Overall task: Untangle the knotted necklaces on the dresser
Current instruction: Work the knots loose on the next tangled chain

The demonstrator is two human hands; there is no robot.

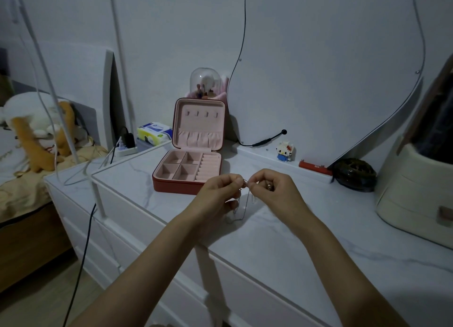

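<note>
Left hand (220, 191) and right hand (272, 189) meet above the dresser (282, 248), fingers curled, each pinching the necklaces (241, 209) at a point between the two thumbs. The chains hang straight down from that pinch, long axis vertical, their lowest loop near or on the surface below the hands; which strand belongs to which necklace cannot be told. Both hands are equally near the knot, so separation would likely turn on pulling sideways. Just beyond the hands stands an open box (188, 172), its trays bare. Farther right lie a toy (284, 151), a red bar (315, 167) and a dark bowl (354, 174), none obstructing
</note>
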